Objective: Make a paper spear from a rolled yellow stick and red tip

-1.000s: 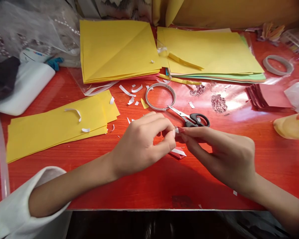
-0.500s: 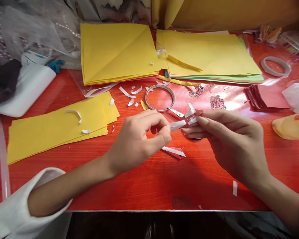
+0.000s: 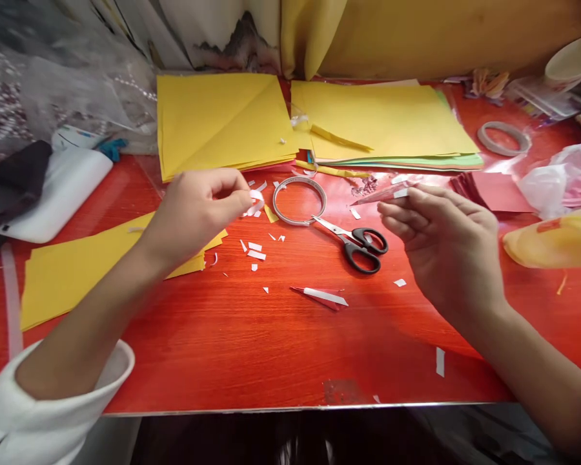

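Shining in the light, a red table with lines like wood runs across the view. At the back, a crumpled see-through bag sits on the left, and a yellow drape hangs toward the right.

On the left lie long, flat yellow strips, partly under the left arm. Next comes a flat yellow stack with a slanting crease. Little white scraps dot the middle, near a thin, round tape ring. The tips of the scissors touch the ring, and their black handles point right. Nearer the front is a thin, pointy red fold with a white strip on it. To the right sit a square dark red pile and a smooth yellow thing.

The left hand has its thumb and finger pinched together on a curly white ribbon, up above the table. The right hand pinches a pointy red piece between thumb and finger. Its point faces left, and a bit of white shows by the thumb. The other fingers curl loosely underneath. The two hands are well apart.
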A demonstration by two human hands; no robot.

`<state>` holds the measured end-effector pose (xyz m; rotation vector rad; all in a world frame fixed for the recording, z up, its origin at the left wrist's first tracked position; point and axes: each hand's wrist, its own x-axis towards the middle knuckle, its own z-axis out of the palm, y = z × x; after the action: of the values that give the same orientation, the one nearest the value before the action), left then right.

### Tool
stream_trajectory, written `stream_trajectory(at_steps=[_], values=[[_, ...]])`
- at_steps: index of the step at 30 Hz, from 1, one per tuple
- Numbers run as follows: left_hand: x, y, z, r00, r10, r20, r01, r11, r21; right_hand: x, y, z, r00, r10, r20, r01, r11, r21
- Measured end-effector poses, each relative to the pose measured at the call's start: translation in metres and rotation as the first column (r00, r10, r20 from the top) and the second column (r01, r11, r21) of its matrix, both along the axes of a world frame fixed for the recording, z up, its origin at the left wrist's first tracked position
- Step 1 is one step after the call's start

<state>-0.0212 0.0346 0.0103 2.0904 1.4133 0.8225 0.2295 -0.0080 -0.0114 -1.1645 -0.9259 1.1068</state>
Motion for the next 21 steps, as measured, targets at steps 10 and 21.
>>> stream_trajectory(at_steps=[10, 21], values=[[0.024, -0.016, -0.003, 0.983, -0.186, -0.009, 0.186, 0.979, 0.087, -0.014, -0.017, 0.006, 0.923, 0.378, 0.080, -0.366, 0.921, -0.132], [0.050, -0.061, 0.010, 0.880, -0.172, 0.442, 0.287, 0.935, -0.208, -0.021, -0.032, 0.018, 0.807, 0.581, 0.110, -0.579, 0.814, -0.048]])
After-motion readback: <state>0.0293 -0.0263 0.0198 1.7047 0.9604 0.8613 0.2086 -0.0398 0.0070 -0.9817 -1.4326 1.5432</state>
